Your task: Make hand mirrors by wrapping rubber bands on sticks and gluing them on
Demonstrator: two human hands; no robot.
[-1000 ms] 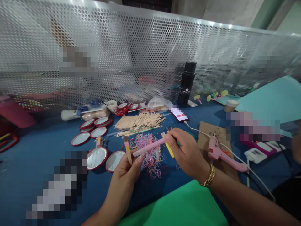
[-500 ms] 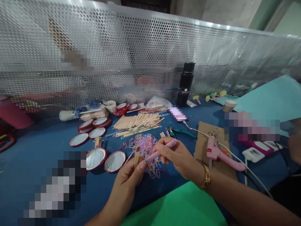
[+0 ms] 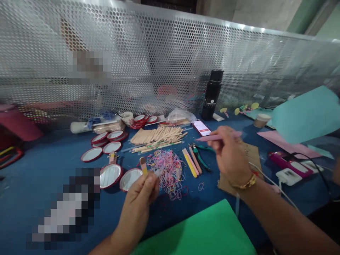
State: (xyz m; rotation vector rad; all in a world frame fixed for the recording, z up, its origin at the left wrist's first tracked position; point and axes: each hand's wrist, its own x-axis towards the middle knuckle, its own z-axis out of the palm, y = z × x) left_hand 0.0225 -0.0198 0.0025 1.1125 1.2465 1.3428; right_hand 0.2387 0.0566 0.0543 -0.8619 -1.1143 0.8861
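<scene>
My left hand [image 3: 140,194] is closed around a wooden craft stick [image 3: 143,165] with brown and yellow on its upper part. A small translucent piece, perhaps a pen cap [image 3: 158,173], pokes out by its fingers. My right hand [image 3: 232,157] grips a pink marker [image 3: 214,137], its thin end pointing left. Below and left of that hand lie several markers, among them a yellow marker [image 3: 189,163], beside green-handled pliers [image 3: 200,159]. A tangled heap of coloured rubber bands [image 3: 168,170] lies between my hands.
Round red-rimmed mirrors [image 3: 110,176] sit at left, and a pile of plain craft sticks [image 3: 159,134] lies behind. A black bottle [image 3: 211,97] stands before the perforated metal screen [image 3: 183,46]. Cardboard [image 3: 252,156], a cable and a green sheet [image 3: 196,230] lie nearer.
My right hand has moved right and up with the pink marker, away from my left hand. The left hand shifted slightly left and down, with the translucent piece now showing at its fingers.
</scene>
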